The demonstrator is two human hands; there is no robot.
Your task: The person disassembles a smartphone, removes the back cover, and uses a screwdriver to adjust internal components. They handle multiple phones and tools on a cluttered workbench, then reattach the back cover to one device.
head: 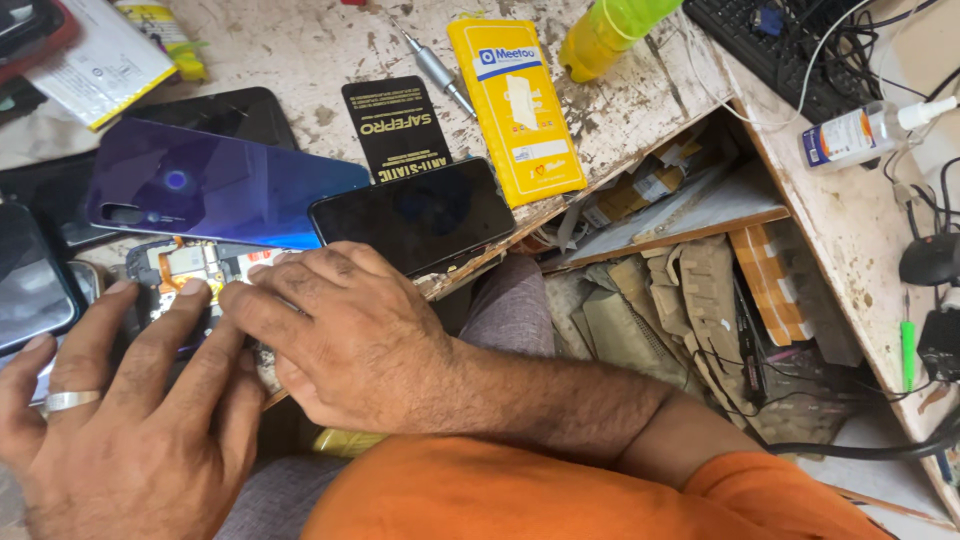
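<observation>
Here the opened phone (185, 275) lies at the near edge of the worn workbench (310, 50), its back cover off and its inner board, flat cables and metal shields laid bare. The blue back cover (215, 190) rests just behind it, shiny side up, with a dark phone (412, 215) lying screen-up beside that. The left hand (120, 420), a ring on one finger, lies flat with fingers spread, fingertips resting on the exposed insides. The right hand (345, 335) reaches across from the right, fingers bent and pressing down on the phone's near edge; whether it pinches any small part I cannot tell, since the knuckles hide the tips. A screwdriver (437, 70) lies untouched farther back, near a yellow packet (517, 105) and a black packet (397, 125). Judging by this, the opening is done and the work inside is under way; the cover is not yet back on.
</observation>
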